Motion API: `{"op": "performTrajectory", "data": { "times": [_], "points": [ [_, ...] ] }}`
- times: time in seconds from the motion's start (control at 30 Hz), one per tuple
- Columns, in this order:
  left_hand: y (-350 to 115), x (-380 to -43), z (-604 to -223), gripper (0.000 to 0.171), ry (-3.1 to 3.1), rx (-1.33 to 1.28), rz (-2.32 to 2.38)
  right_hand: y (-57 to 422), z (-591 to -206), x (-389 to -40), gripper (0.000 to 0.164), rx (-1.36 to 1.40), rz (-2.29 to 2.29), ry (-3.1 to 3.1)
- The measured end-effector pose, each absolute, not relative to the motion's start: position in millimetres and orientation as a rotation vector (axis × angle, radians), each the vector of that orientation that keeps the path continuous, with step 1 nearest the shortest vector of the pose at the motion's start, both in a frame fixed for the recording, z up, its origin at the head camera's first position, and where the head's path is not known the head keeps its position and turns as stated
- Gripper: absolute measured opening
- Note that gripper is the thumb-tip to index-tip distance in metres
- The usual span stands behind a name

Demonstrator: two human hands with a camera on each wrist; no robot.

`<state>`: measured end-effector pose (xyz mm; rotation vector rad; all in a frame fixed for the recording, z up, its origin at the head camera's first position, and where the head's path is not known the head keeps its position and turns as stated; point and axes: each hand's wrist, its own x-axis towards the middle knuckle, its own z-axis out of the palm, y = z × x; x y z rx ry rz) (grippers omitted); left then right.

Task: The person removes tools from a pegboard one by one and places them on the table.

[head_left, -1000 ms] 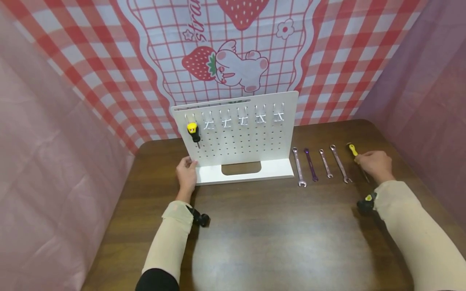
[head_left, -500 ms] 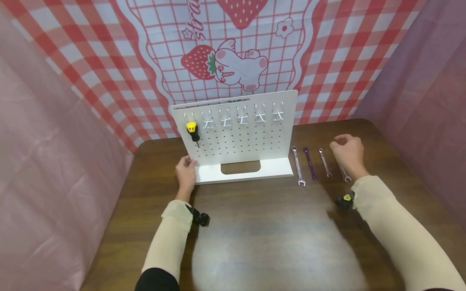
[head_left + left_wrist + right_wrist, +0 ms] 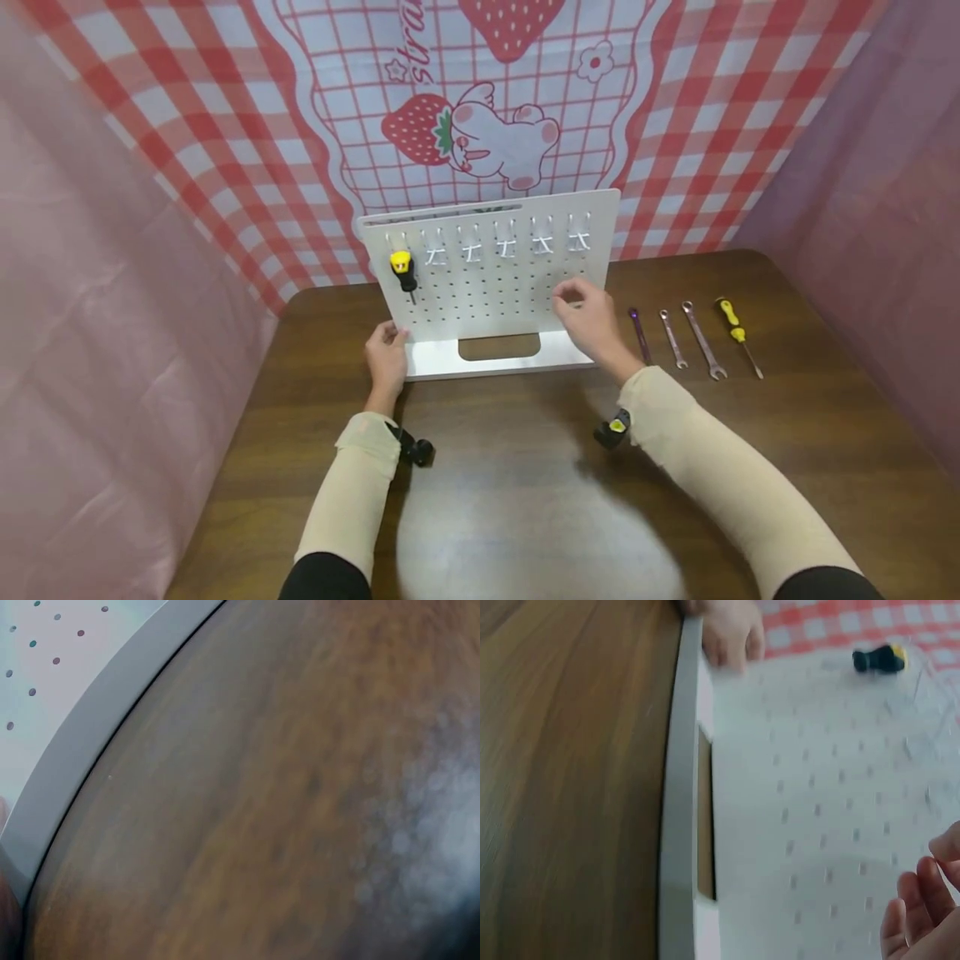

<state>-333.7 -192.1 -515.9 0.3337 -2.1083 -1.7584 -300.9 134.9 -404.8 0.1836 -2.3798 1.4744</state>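
Observation:
A white pegboard stand (image 3: 480,300) leans at the back of the table. My left hand (image 3: 386,362) grips its lower left edge; in the left wrist view only the board's rim (image 3: 82,727) and a sliver of finger show. A short black-and-yellow screwdriver (image 3: 402,268) hangs on the leftmost hook pair. My right hand (image 3: 591,321) hovers before the board's lower right part, its fingers loosely curled. The right wrist view shows no object between those fingers (image 3: 919,919). On the right lie a purple wrench (image 3: 638,329), two silver wrenches (image 3: 703,342) and a yellow screwdriver (image 3: 731,318).
Several clear hooks (image 3: 507,246) with white marks run along the board's upper row. A checked strawberry cloth (image 3: 675,167) hangs behind, and pink curtains (image 3: 97,350) close in the sides. The brown table (image 3: 480,475) stretches toward me.
My right hand has left the yellow screwdriver and swept left over the wrenches to the board, now covering the leftmost wrench. My left hand stays at the board's edge.

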Motion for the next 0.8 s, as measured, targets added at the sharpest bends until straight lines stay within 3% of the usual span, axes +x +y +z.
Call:
{"op": "performTrajectory", "data": {
  "times": [0.47,0.8],
  "points": [
    [-194.1,-332.2,-515.4,0.027,-2.101,0.341,-1.755,30.2,-406.2,-322.7,0.014,0.506,1.754,-2.463],
    [-190.6,-332.2,-512.5,0.023,-2.066,0.332,-1.749,-34.2,-395.2,-337.8,0.040,0.567,1.816,-2.508]
  ]
}}
